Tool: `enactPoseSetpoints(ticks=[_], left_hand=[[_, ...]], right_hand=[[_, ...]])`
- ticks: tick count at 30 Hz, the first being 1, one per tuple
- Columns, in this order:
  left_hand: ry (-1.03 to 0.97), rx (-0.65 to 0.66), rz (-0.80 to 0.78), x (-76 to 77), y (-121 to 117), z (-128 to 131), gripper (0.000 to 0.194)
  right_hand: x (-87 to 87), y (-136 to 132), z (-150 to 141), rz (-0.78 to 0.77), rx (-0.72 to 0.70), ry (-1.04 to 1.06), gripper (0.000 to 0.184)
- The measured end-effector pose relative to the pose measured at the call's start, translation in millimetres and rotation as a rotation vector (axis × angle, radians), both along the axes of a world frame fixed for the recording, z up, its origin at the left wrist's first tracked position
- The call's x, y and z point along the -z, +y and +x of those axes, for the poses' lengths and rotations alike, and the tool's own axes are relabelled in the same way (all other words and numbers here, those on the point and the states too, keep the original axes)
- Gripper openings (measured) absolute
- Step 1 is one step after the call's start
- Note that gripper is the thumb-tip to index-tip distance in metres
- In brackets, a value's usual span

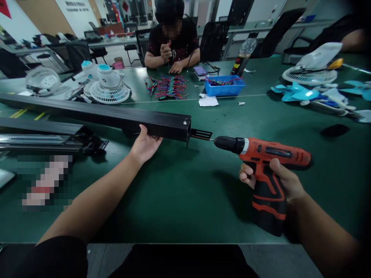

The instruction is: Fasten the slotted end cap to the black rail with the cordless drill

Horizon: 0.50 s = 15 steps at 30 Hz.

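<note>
My right hand [285,179] is wrapped round the grip of a red and black cordless drill [266,154], its chuck pointing left. The bit's tip is at a slotted black bracket [203,134] that sticks out of the end of a long black rectangular tube [130,117]. Whether the bit touches a screw there is too small to tell. From below, my left hand [147,146] supports the tube near that end, thumb on its near side and fingers under it.
More black profiles [37,133] lie at the left. White fan parts [108,87] and blue fan blades [295,92] lie farther back. Beyond the tube are wired boards [171,87], a blue bin [224,85] and a bottle [243,58]. Another person [174,38] works across the green table [179,208].
</note>
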State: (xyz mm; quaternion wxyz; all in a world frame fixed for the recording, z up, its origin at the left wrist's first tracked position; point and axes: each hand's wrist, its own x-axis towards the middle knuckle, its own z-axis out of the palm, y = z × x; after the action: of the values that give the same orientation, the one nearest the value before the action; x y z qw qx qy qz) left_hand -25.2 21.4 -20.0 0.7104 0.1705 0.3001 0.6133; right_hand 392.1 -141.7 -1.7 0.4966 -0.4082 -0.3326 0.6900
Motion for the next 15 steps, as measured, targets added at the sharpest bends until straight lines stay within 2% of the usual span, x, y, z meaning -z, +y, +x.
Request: enactPoseSetpoints(ticks=[7,15], left_hand=[[-0.027,-0.024,-0.058,-6.7,-1.0,4.1,0.058],[-0.095,-0.013,-0.090,-20.5,-8.2,9.7,0.061]], right_hand=[[4.8,-1.1,3.8,-0.008,0.008,-0.017,0.062],[8.5,-1.7,7.6,-0.012,0.012,-0.038,0.062]])
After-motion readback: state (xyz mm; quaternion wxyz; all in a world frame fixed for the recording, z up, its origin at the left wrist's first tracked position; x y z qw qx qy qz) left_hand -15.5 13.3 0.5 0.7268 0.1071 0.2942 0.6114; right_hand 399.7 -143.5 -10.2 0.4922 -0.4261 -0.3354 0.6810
